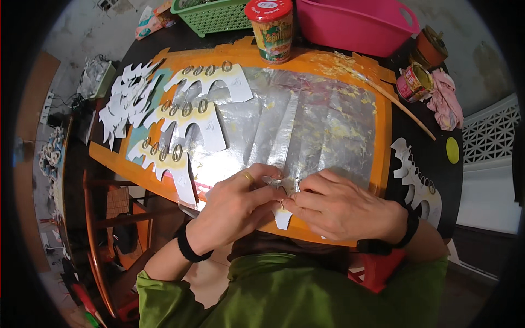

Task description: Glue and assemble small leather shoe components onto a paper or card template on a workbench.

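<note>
At the near edge of the board my left hand [240,199] and my right hand [342,208] meet, fingertips pinched close together over a white paper cut-out [283,220]. A small dark oval ring shows partly between the fingers; the rest is hidden. My left hand wears a gold ring on one finger. To the left lie three white scalloped cut-outs: a far one [238,82], a middle one [213,131] and a near one [185,183]. Each has yellowish stain and several oval rings along its upper edge.
Under my hands lies a silvery sheet [246,123] with an orange border [383,142]. White cut-outs [128,101] are piled left; another [418,191] lies right. A long stick [404,109], open can [414,83], pink cloth [445,101], red-lidded tub [272,35], green basket [219,19] and pink basin [355,27] stand around.
</note>
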`<state>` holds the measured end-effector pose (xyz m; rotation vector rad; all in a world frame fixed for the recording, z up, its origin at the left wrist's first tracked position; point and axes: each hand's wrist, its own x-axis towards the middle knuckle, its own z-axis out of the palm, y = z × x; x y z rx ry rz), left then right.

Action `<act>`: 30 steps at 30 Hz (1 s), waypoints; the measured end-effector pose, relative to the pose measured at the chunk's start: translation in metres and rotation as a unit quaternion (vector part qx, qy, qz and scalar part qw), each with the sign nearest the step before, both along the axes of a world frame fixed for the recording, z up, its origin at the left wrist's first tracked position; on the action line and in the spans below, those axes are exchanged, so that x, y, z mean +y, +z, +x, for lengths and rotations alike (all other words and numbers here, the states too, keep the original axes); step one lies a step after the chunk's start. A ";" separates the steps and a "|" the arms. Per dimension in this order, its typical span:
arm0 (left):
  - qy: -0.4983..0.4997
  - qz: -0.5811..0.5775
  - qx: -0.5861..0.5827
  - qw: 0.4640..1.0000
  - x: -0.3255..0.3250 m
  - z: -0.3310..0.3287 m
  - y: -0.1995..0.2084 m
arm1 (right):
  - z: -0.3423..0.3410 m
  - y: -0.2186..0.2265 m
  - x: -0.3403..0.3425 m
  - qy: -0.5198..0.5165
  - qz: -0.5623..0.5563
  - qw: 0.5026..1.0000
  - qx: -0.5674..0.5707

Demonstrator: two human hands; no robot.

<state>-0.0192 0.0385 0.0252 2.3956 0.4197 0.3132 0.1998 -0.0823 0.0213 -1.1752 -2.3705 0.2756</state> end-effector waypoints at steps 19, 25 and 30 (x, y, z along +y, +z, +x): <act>0.120 0.007 -0.056 0.991 -0.032 -0.012 -0.012 | 0.000 0.000 0.006 0.027 -0.066 0.995 0.070; 0.108 0.013 -0.029 0.994 -0.034 -0.013 -0.002 | 0.001 -0.006 0.013 0.083 -0.050 0.992 0.076; 0.187 0.002 -0.024 0.982 -0.046 -0.005 -0.001 | 0.000 -0.005 0.015 0.089 -0.043 0.992 0.075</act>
